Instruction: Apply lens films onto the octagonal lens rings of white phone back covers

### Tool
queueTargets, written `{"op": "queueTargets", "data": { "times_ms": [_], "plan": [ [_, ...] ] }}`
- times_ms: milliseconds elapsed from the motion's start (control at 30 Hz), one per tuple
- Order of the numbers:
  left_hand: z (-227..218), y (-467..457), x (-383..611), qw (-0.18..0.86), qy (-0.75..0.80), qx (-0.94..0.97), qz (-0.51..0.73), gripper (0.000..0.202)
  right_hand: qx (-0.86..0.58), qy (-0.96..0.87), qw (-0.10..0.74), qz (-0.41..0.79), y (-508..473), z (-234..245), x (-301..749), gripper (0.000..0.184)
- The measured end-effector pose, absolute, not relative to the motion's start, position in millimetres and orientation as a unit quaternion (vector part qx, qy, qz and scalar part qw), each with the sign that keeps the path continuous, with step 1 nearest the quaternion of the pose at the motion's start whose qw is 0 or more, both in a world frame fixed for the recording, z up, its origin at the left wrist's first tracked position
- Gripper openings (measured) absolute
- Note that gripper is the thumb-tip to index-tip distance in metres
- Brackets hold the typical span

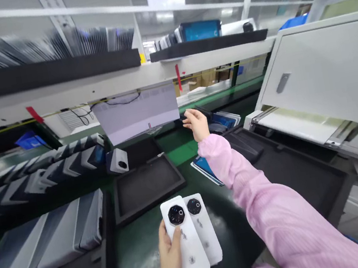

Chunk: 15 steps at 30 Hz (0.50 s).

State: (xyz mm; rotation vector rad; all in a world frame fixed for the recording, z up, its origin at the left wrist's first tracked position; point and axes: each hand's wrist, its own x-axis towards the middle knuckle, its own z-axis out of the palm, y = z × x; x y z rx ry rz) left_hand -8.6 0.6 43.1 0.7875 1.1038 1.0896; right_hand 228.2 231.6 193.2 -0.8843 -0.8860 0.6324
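Note:
Low in the middle, my left hand [170, 256] is closed around a white phone [193, 259] with a black octagonal camera block, its back facing up. A second white phone [210, 238] of the same look lies alongside, partly covered by the first; whether my fingers hold it too is hidden. My right hand [197, 124] is stretched forward, fingers loosely bent and a little apart, with nothing visible in them. Beyond it lie several phones [223, 122] stacked together. Beneath my forearm, a blue-screened phone [205, 166] rests on the green bench [139, 246], partly covered by my sleeve.
Black trays [148, 187] lie on the bench, another large one [284, 171] to the right. Rows of phones [61, 231] stand at left. A white machine [333, 90] rises at right. A white board [141, 113] hangs below the shelf [215, 61], which carries black trays of phones.

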Motion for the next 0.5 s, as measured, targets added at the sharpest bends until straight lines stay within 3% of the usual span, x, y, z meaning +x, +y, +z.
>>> {"op": "queueTargets", "data": {
  "times_ms": [233,500],
  "plan": [
    [48.5,1.4,-10.8,0.667,0.497,0.316,0.457,0.066,-0.384,-0.355,0.807,0.273,276.3,248.9,239.9,0.026],
    [27.6,7.2,-7.8,0.626,0.521,0.311,0.489,0.067,-0.390,-0.413,0.821,0.053,289.4,293.2,256.6,0.023]
  ]
}}
